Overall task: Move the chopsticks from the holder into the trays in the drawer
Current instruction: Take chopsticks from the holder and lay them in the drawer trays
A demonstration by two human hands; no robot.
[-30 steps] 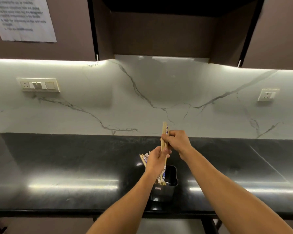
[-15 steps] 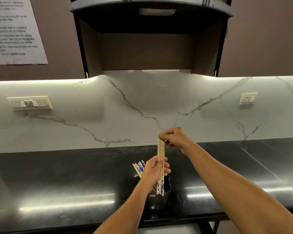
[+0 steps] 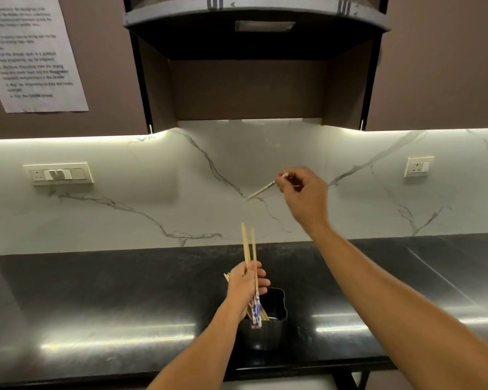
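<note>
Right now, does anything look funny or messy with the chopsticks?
Nothing is spilled or broken. The right hand holds one chopstick tilted sideways in the air, while the left hand holds a pair upright above the black holder.

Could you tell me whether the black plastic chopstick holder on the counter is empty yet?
Not empty: the black plastic holder stands upright on the dark counter, with wooden chopstick ends showing inside beside the left hand.

A black holder point(image 3: 265, 330) stands at the near edge of the dark counter, several chopsticks point(image 3: 264, 313) leaning inside. Two pale wooden chopsticks point(image 3: 248, 249) with blue-patterned ends are upright just above it. One single chopstick point(image 3: 261, 190) tilts higher, to the right.
</note>
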